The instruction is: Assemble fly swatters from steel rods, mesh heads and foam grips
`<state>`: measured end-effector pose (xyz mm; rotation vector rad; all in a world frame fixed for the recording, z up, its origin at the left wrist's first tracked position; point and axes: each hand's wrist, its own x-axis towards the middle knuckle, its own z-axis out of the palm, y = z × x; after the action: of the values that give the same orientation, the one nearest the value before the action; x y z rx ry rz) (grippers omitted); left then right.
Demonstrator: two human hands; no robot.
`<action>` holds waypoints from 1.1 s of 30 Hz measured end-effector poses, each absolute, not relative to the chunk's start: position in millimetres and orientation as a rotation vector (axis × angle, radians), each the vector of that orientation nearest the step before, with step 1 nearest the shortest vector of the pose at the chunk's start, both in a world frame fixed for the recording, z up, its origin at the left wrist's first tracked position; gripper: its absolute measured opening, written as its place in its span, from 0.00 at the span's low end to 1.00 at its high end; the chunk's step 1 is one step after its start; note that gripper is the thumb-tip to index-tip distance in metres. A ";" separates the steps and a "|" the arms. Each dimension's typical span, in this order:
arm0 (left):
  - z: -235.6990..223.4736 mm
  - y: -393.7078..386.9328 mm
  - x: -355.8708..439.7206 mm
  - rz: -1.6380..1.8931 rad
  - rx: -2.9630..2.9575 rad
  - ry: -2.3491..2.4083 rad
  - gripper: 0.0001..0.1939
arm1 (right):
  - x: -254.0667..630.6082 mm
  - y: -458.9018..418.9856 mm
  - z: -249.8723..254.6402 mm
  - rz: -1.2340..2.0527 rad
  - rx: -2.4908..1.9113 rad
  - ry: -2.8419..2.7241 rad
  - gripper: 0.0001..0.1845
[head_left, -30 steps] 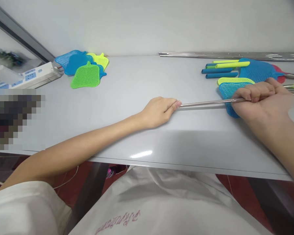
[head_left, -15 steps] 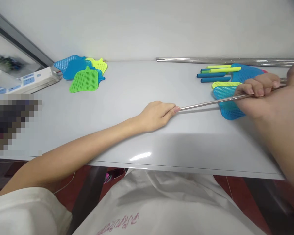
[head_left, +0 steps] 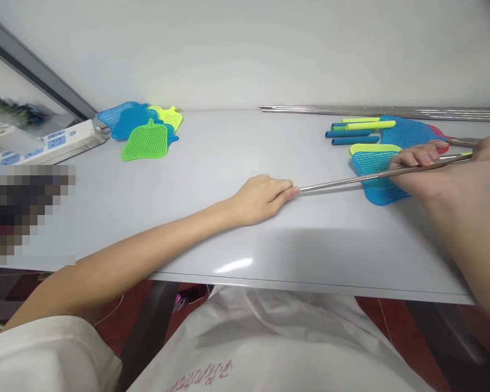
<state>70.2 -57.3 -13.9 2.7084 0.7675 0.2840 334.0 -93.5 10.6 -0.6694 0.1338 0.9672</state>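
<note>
My left hand (head_left: 263, 198) rests on the table, closed, with thumb and forefinger pinching the near end of a thin telescopic metal rod (head_left: 335, 184). My right hand (head_left: 445, 171) is turned palm up, its fingers curled around the thicker part of that rod. The rod slants up to the right across the palm. Beneath the right fingers lies a blue mesh fly swatter head (head_left: 378, 177), partly hidden, over a yellow one (head_left: 361, 147). Behind the hand is another blue swatter head (head_left: 408, 133) with a red one (head_left: 436, 130) showing at its edge.
Blue, green and yellow handle tubes (head_left: 351, 134) lie left of the right-hand swatter heads. Several metal rods (head_left: 330, 110) run along the wall. At the far left are loose swatter heads (head_left: 145, 142) and a white power strip (head_left: 71, 139). The table (head_left: 212, 239) has its front edge near my body.
My right hand has rolled slightly and its fingers have loosened and shifted along the rod. The left hand keeps its pinch. The whole view has tilted a little.
</note>
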 end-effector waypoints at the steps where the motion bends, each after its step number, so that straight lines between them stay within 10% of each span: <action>1: -13.9 -57.2 69.9 0.282 2.714 0.766 0.21 | 337.2 -93.2 10.6 0.939 -0.674 0.145 0.22; 10: -12.1 -57.7 69.3 0.271 2.703 0.772 0.22 | 363.1 -93.8 8.9 0.861 -0.669 0.178 0.04; 33: -12.5 -55.1 66.2 0.244 2.714 0.724 0.21 | 374.0 -93.5 4.5 0.878 -0.676 0.193 0.06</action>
<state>66.2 -55.1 -12.5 2.7140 0.7240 0.2441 374.0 -93.5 4.5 -0.6758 0.1931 0.8779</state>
